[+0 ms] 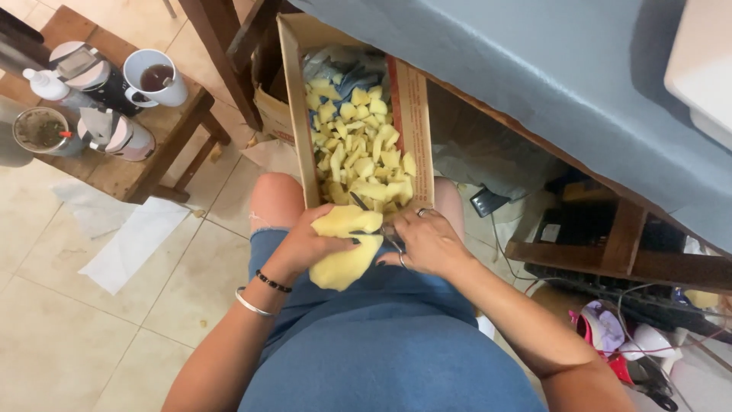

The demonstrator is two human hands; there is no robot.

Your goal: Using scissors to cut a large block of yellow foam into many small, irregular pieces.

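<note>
The left hand (305,243) has its fingers curled tightly around a flat yellow foam piece (347,248), thumb on top, holding it over the lap just in front of the cardboard box (293,91). The foam piece shows two lobes, split by a cut running in from its right edge. The right hand (428,243) is clenched through the handles of one pair of scissors (377,221); the dark blades point up and left, into the cut in the foam, so blades and foam touch. A ring sits on one finger of that hand. Two bracelets circle the left wrist, one of dark beads and one plain silver bangle.

Just beyond both hands the long, narrow box rests against the knees, filled with a heap of small yellow foam cuttings (362,145), too many to count, with bluish scraps at its far end. The box blocks the space straight ahead of the hands.

To the left a low wooden stool (126,172) carries one white mug (156,76) of dark drink, two lidded tumblers, a small bottle and a round tub. To the right a table draped in blue cloth (534,84) overhangs, with cables and clutter on the floor beneath it
</note>
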